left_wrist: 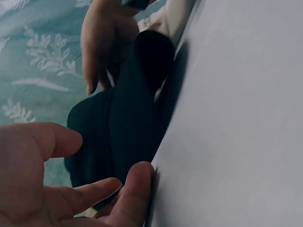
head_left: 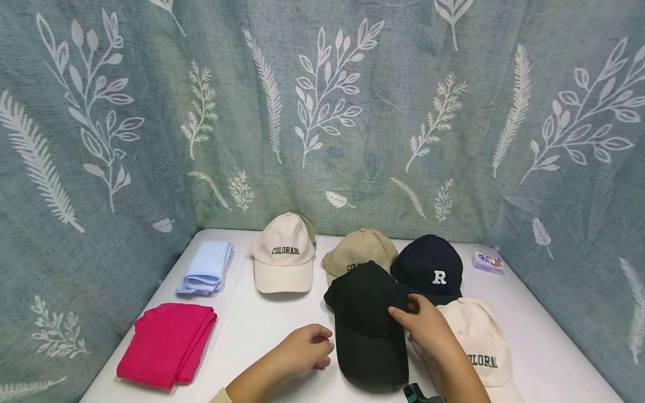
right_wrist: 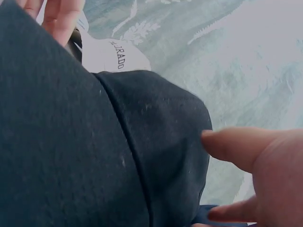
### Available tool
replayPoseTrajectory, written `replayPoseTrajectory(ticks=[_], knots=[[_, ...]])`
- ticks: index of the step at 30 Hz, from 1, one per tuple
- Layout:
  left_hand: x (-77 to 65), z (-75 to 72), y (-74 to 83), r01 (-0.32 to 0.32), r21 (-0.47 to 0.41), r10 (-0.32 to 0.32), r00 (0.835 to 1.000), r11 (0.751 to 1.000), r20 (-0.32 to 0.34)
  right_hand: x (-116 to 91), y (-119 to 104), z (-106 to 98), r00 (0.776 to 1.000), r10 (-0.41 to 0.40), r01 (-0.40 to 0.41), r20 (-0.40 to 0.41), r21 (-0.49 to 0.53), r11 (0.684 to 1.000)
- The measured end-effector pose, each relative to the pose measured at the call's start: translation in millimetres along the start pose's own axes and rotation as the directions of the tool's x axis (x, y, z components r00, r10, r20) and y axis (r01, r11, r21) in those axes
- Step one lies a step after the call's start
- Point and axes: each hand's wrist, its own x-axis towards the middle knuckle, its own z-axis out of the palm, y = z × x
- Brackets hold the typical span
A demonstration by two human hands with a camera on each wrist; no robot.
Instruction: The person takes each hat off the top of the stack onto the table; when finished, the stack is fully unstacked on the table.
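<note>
A black cap lies on the white table in front of me, its brim toward me. My left hand is just left of the cap, fingers loosely bent, holding nothing; the left wrist view shows its thumb and fingers spread near the dark cap. On the cap's right side, my right hand has its thumb at the crown's edge. In the right wrist view the thumb and fingers stand apart, with the black crown beside them; whether they press it is hard to tell.
Behind the black cap are a khaki cap and a navy cap with an R. A cream cap stands back left, another right. Folded blue and pink cloths lie left; a small purple pack lies far right.
</note>
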Motion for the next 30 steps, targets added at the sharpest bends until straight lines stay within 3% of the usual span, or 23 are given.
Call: replayPoseTrajectory(ticks=[5, 10, 13, 17, 21, 26, 28, 30], knots=[[1.4, -25.0, -6.8, 0.009, -0.022, -0.011, 0.995, 1.000, -0.098, -1.0, -8.4, -0.5, 0.997, -0.039, 0.039, -0.066, 0.004, 0.999], [1.8, -57.2, -13.8, 0.028, 0.002, -0.026, 0.976, 1.000, -0.215, -0.5, -26.0, 2.0, 0.984, -0.113, 0.119, -0.139, 0.036, 0.992], [1.5, -74.9, -14.6, 0.047, -0.035, -0.055, 0.953, 0.998, -0.299, 0.8, -40.3, 6.4, 0.977, -0.156, 0.167, -0.147, 0.072, 0.983], [3.1, -94.2, -12.5, 0.054, -0.108, -0.094, 0.909, 0.993, -0.406, 5.4, -62.7, 16.1, 0.966, -0.222, 0.232, -0.132, 0.059, 0.971], [10.1, -110.8, -15.1, 0.055, -0.173, -0.131, 0.873, 0.983, -0.469, 11.7, -87.2, 27.9, 0.955, -0.275, 0.280, -0.107, 0.035, 0.959], [22.0, -123.2, -19.5, 0.006, -0.285, -0.168, 0.820, 0.959, -0.548, 28.9, -115.1, 43.5, 0.953, -0.300, 0.302, -0.041, 0.025, 0.953], [26.0, -125.4, -21.1, -0.013, -0.325, -0.181, 0.810, 0.946, -0.558, 38.0, -123.7, 48.8, 0.956, -0.294, 0.295, -0.014, 0.029, 0.955], [28.9, -126.5, -22.8, -0.011, -0.350, -0.195, 0.813, 0.937, -0.549, 47.9, -130.5, 54.7, 0.960, -0.280, 0.280, 0.008, 0.051, 0.959]])
